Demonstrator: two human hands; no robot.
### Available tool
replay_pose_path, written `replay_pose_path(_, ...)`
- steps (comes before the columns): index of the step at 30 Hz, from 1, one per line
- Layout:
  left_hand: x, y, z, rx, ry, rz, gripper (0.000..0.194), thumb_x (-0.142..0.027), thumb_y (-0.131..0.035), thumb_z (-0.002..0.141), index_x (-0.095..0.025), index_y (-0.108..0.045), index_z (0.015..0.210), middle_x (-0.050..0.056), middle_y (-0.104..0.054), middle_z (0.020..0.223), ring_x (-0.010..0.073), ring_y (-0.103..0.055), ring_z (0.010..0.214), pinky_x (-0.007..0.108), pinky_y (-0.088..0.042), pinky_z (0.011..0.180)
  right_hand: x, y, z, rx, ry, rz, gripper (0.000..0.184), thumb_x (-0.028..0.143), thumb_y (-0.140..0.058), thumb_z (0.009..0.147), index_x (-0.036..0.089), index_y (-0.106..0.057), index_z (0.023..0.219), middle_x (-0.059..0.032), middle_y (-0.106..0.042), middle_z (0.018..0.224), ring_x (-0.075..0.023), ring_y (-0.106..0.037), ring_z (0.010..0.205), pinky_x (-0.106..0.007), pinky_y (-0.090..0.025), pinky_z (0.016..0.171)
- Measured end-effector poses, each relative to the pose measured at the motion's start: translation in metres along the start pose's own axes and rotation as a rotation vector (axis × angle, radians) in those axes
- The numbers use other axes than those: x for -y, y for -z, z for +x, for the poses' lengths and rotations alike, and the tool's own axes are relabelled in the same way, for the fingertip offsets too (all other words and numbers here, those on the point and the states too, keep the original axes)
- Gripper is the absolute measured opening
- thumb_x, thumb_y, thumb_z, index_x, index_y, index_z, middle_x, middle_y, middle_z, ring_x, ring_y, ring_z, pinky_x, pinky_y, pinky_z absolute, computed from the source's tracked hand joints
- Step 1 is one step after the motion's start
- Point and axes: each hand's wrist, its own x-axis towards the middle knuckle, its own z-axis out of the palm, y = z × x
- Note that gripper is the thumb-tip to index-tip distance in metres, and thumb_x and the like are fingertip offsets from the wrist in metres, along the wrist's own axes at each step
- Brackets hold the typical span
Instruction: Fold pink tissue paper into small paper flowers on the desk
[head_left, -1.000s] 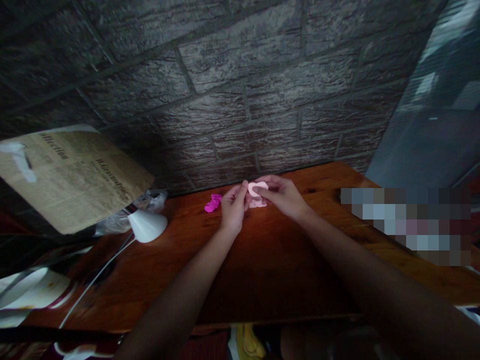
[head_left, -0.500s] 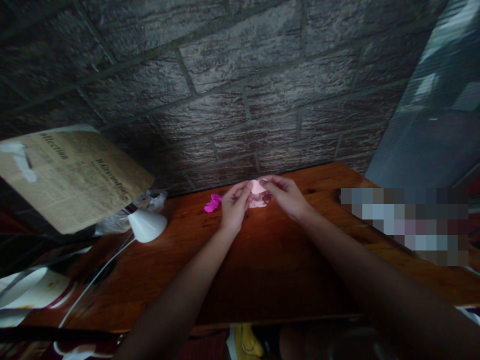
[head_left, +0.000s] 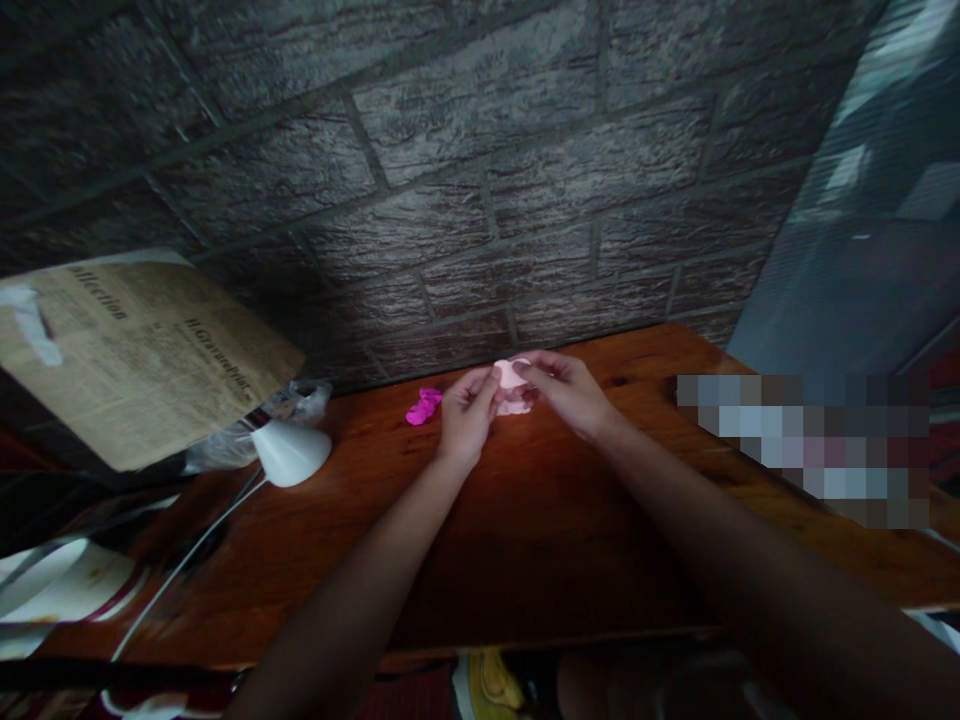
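Both my hands meet over the far middle of a wooden table (head_left: 540, 520). My left hand (head_left: 466, 415) and my right hand (head_left: 570, 392) pinch a small pale pink soft piece (head_left: 510, 375) between their fingertips, just above the table. A second pale pink bit (head_left: 516, 406) lies on the wood right under it. A bright magenta crumpled piece (head_left: 424, 406) rests on the table a little to the left of my left hand, untouched.
A white desk lamp head (head_left: 291, 452) with its thin arm sits at the left. Behind it lie a crumpled clear plastic bag (head_left: 292, 402) and a newspaper-print board (head_left: 142, 350). A stone-pattern wall (head_left: 480, 200) backs the table. A blurred-out patch covers the right side.
My fingers have closed further round the pale pink piece, which shows less than a second ago. The view has shifted slightly; the hands stay in the same spot.
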Motion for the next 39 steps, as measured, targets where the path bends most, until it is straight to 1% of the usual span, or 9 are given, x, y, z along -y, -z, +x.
replay_pose_path(4, 0.0013, 0.0000, -0.0006, 0.021, -0.015, 0.020, 0.040, -0.055, -0.082, 0.070, -0.018, -0.068, 0.075, -0.006, -0.053, 0.053, 0.0038, -0.033, 0.042, 0.020, -0.022, 0.042, -0.0002, 0.0008, -0.0004, 0.018, 0.014, -0.036, 0.038, 0.050, -0.082, 0.068, 0.017, -0.071, 0.083, -0.0014, -0.069, 0.073, -0.0137, -0.063, 0.064, -0.026, -0.048, 0.058)
replay_pose_path(10, 0.0028, 0.0011, -0.0016, 0.056, -0.061, 0.110, 0.040, -0.057, -0.076, 0.077, -0.018, -0.070, 0.076, -0.006, -0.048, 0.047, 0.0057, -0.035, 0.042, 0.021, -0.023, 0.043, 0.0024, 0.0025, -0.0012, 0.053, 0.051, -0.078, 0.042, 0.056, -0.080, 0.071, 0.017, -0.069, 0.081, 0.0010, -0.064, 0.067, -0.0105, -0.052, 0.056, -0.025, -0.043, 0.054)
replay_pose_path(15, -0.0001, -0.0010, -0.0030, 0.080, -0.004, 0.085, 0.043, -0.059, -0.079, 0.073, -0.017, -0.070, 0.079, -0.007, -0.047, 0.046, 0.0051, -0.033, 0.041, 0.021, -0.021, 0.042, 0.0060, 0.0030, -0.0017, 0.085, 0.050, -0.095, 0.040, 0.052, -0.083, 0.068, 0.017, -0.069, 0.080, 0.0014, -0.063, 0.066, -0.0110, -0.053, 0.058, -0.025, -0.042, 0.054)
replay_pose_path(18, -0.0014, -0.0014, -0.0030, 0.090, 0.026, 0.072, 0.045, -0.058, -0.082, 0.070, -0.016, -0.071, 0.082, -0.008, -0.046, 0.046, 0.0044, -0.031, 0.040, 0.020, -0.019, 0.041, 0.0058, 0.0017, -0.0018, 0.068, 0.041, -0.067, 0.042, 0.057, -0.081, 0.069, 0.018, -0.068, 0.078, 0.0017, -0.062, 0.064, -0.0106, -0.052, 0.056, -0.024, -0.041, 0.052)
replay_pose_path(22, -0.0001, -0.0002, -0.0019, 0.089, 0.039, 0.069, 0.044, -0.057, -0.082, 0.070, -0.016, -0.066, 0.070, -0.008, -0.044, 0.045, 0.0035, -0.029, 0.039, 0.020, -0.018, 0.041, 0.0028, 0.0000, -0.0009, 0.049, 0.026, -0.042, 0.048, 0.066, -0.072, 0.074, 0.018, -0.068, 0.078, 0.0005, -0.062, 0.063, -0.0113, -0.054, 0.055, -0.025, -0.042, 0.052)
replay_pose_path(25, 0.0020, 0.0002, -0.0015, 0.077, 0.056, 0.052, 0.044, -0.058, -0.082, 0.069, -0.016, -0.067, 0.073, -0.007, -0.046, 0.046, 0.0034, -0.029, 0.039, 0.020, -0.018, 0.040, -0.0001, 0.0004, 0.0001, 0.026, 0.026, -0.039, 0.048, 0.066, -0.071, 0.075, 0.018, -0.070, 0.082, -0.0001, -0.064, 0.064, -0.0116, -0.055, 0.055, -0.025, -0.043, 0.052)
replay_pose_path(29, 0.0028, -0.0010, -0.0021, 0.091, 0.065, 0.052, 0.044, -0.057, -0.083, 0.068, -0.016, -0.067, 0.072, -0.007, -0.047, 0.047, 0.0032, -0.029, 0.039, 0.020, -0.017, 0.040, -0.0021, 0.0009, -0.0001, 0.032, 0.047, -0.058, 0.047, 0.066, -0.071, 0.075, 0.019, -0.069, 0.079, 0.0001, -0.065, 0.064, -0.0117, -0.056, 0.055, -0.025, -0.045, 0.052)
replay_pose_path(34, 0.0005, -0.0005, -0.0023, 0.096, 0.034, 0.059, 0.041, -0.055, -0.083, 0.069, -0.016, -0.068, 0.071, -0.008, -0.043, 0.046, 0.0037, -0.029, 0.040, 0.020, -0.018, 0.041, -0.0015, -0.0007, -0.0014, 0.062, 0.024, -0.060, 0.046, 0.064, -0.074, 0.075, 0.019, -0.069, 0.078, -0.0004, -0.065, 0.064, -0.0129, -0.060, 0.059, -0.025, -0.048, 0.055)
replay_pose_path(39, -0.0015, 0.0011, -0.0012, 0.066, -0.002, 0.062, 0.040, -0.054, -0.084, 0.069, -0.016, -0.071, 0.074, -0.007, -0.046, 0.047, 0.0042, -0.032, 0.042, 0.020, -0.020, 0.043, -0.0020, -0.0003, -0.0009, 0.037, -0.022, 0.010, 0.040, 0.056, -0.079, 0.072, 0.020, -0.069, 0.084, -0.0012, -0.069, 0.072, -0.0149, -0.067, 0.065, -0.026, -0.052, 0.058)
